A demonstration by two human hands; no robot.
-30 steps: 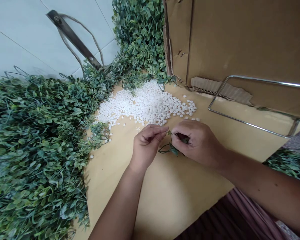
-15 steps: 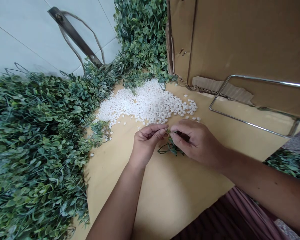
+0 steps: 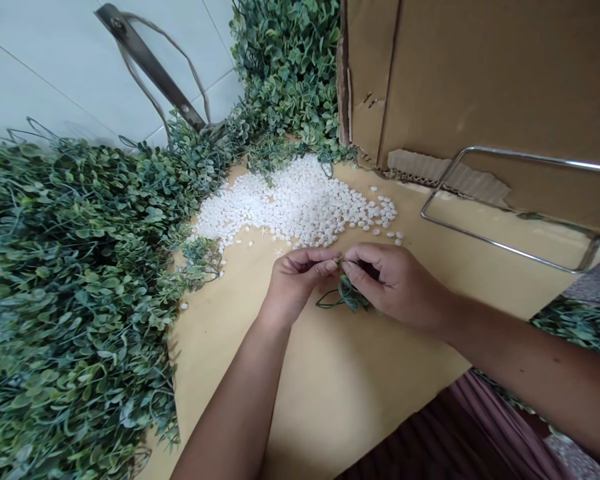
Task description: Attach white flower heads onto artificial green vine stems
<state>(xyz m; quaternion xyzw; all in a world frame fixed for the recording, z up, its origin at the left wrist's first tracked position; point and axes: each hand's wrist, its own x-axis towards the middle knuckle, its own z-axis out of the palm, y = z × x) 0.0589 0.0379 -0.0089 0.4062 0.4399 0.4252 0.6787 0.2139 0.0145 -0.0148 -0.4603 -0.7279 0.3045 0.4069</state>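
Note:
My left hand point(image 3: 295, 283) and my right hand point(image 3: 395, 280) meet fingertip to fingertip over the tan board point(image 3: 330, 373). Between them is a small sprig of artificial greenery point(image 3: 351, 298), its leaves and a looped green stem hanging below the fingers. The right thumb and forefinger pinch the sprig. The left thumb and forefinger are pressed together at its tip; whether a small white piece is in them is hidden. Just beyond the hands lies a spread heap of small white plastic pieces point(image 3: 300, 200).
Artificial foliage is piled along the left point(image 3: 80, 300) and at the back point(image 3: 287, 73). A cardboard box point(image 3: 490, 87) stands at the back right, with a bent metal rod frame point(image 3: 500, 239) before it. A dark metal strip point(image 3: 150, 67) leans against white tiles point(image 3: 40, 53).
Both hands stay almost in place. The fingertips have drawn closer together around the tip of the sprig, covering more of it. The view has shifted slightly.

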